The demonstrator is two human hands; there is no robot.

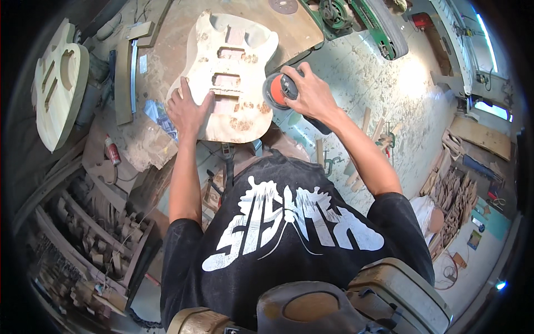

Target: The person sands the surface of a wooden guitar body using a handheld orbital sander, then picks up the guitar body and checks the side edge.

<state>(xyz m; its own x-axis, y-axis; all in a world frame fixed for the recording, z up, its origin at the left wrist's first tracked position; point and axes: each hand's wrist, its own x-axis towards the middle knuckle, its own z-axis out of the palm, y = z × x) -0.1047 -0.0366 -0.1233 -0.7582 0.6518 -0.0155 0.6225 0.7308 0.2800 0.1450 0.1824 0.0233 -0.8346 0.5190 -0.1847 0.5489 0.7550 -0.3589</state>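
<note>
One left hand [188, 111] spread open on guitar body [245, 92], right hand [312, 96] clasping sander [277, 89] by the body's edge: edge-sanding, seemingly; next pass likely wants even pressure.

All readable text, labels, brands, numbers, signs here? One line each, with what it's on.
Black shirt: large white stylised lettering across it; wording not copied here.
Red-and-white can: label too small to read.
Orange-and-black sander in the right hand: no marking can be made out.
Pale guitar body: dark patches of figure in the wood, no lettering visible.
</note>
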